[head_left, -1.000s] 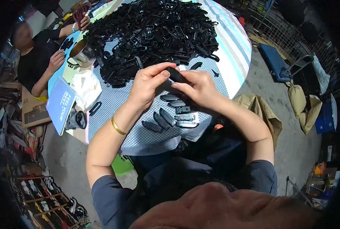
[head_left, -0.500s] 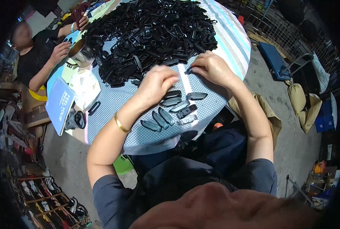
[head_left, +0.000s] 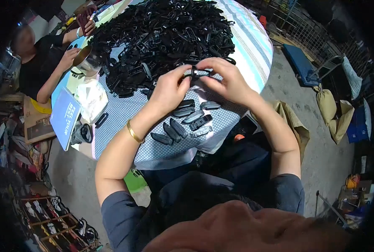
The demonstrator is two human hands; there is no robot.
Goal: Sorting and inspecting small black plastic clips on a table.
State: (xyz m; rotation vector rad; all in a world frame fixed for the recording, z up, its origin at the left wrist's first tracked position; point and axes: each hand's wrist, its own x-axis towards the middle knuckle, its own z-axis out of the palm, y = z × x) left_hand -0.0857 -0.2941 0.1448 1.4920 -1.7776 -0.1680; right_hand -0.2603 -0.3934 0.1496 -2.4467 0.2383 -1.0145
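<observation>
My left hand (head_left: 168, 90) and my right hand (head_left: 228, 80) meet in front of the big heap of black plastic parts (head_left: 166, 38). Pinched between both sets of fingertips is a small, elongated black plastic part (head_left: 201, 72) with an open, frame-like shape. Whether it is one part or two pressed together I cannot tell. Just below my hands, several dark, long rounded pieces (head_left: 183, 111) lie in loose rows on the dotted tablecloth (head_left: 124, 122). One separate piece (head_left: 210, 105) rests under my right hand. A gold bangle circles my left wrist.
Along the table's left side are a blue notebook (head_left: 65, 119), a white plastic bag (head_left: 90, 98), a dark roll (head_left: 82, 133) and a single black part (head_left: 101, 120). Behind them, another person's hand (head_left: 68, 59) is at a metal bowl (head_left: 86, 63). A blue platform cart (head_left: 298, 65) stands right.
My right hand has come left from the heap's right edge, and my left hand has risen slightly to meet it. Both now grip the black part together.
</observation>
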